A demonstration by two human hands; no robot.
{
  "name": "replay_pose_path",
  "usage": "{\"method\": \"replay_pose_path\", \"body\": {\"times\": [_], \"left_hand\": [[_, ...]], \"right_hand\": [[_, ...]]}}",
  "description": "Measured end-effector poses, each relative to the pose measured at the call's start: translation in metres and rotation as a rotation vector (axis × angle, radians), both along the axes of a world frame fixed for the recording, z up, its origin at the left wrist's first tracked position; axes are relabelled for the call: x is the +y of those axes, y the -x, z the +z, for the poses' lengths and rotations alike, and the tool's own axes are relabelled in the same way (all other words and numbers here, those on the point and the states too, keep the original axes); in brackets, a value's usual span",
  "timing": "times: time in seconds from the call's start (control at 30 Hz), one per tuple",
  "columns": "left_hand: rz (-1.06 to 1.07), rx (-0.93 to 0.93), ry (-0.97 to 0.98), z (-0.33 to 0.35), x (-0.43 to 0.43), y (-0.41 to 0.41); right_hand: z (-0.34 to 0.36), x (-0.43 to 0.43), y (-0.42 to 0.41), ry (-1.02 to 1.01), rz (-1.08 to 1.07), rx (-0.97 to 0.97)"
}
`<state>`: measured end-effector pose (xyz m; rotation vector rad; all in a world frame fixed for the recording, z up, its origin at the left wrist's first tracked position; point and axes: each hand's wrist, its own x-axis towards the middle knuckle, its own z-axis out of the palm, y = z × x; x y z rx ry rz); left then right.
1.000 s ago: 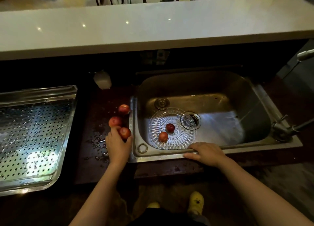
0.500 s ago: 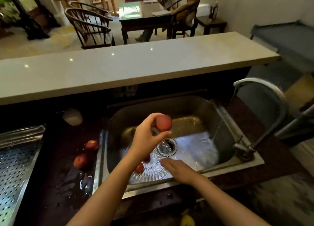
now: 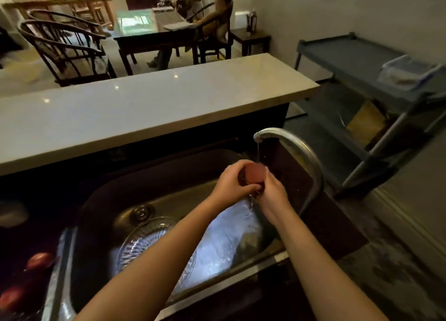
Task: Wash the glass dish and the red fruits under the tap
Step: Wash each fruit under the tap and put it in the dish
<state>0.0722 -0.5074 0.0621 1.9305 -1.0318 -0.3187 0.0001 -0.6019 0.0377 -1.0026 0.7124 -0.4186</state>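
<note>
Our right hand (image 3: pixel 271 195) has joined our left hand (image 3: pixel 230 188), both gripping 1 red fruit (image 3: pixel 254 173) under the tap (image 3: pixel 289 144) at center frame; next, we rub and turn it.

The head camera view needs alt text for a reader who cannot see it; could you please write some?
Two bare hands, left hand and right hand, cup a red fruit under water running from a curved metal tap over a steel sink. A ribbed glass dish lies in the sink, and two more red fruits sit on the dark counter to its left.
</note>
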Motion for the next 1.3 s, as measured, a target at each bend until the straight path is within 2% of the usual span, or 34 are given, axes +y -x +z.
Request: {"method": "replay_pose_path", "body": {"times": [0.1,0.37,0.5,0.6,0.7,0.83,0.97,1.0,1.1,1.13,1.17,1.23,1.3], "left_hand": [[0.017,0.096,0.016,-0.007,-0.017,-0.002],[0.083,0.16,0.058,-0.018,-0.022,-0.007],[0.127,0.095,0.063,-0.019,-0.02,-0.007],[0.161,-0.053,0.034,-0.019,-0.019,-0.005],[0.18,-0.152,0.061,-0.017,-0.018,-0.005],[0.165,-0.216,0.038,-0.014,-0.017,-0.011],[0.189,-0.259,0.025,-0.015,-0.015,-0.015],[0.193,-0.274,0.031,-0.014,-0.015,-0.014],[0.163,-0.296,0.059,-0.014,-0.018,-0.013],[0.147,-0.231,0.072,-0.014,-0.017,-0.015],[0.13,-0.074,0.104,-0.015,-0.016,-0.018],[0.106,0.411,0.274,-0.012,-0.015,-0.02],[0.154,0.769,0.428,-0.013,-0.02,-0.019]], "right_hand": [[-0.003,-0.017,-0.001,-0.009,-0.01,0.041],[-0.006,-0.024,-0.004,0.104,0.15,0.074],[0.0,-0.021,-0.007,0.095,0.193,0.018],[0.0,-0.019,-0.008,0.222,0.27,-0.005],[-0.002,-0.016,-0.014,0.307,0.246,0.025],[-0.003,-0.014,-0.028,0.107,0.155,0.088],[-0.008,-0.014,-0.028,0.322,0.198,0.056],[-0.008,-0.015,-0.029,0.303,0.184,0.047],[-0.001,-0.017,-0.035,0.059,0.113,0.015],[0.002,-0.017,-0.036,0.034,0.103,-0.003],[0.004,-0.017,-0.037,0.033,0.105,-0.025],[0.005,-0.016,-0.036,0.049,0.118,-0.093],[0.004,-0.014,-0.034,0.127,0.11,-0.111]]}}
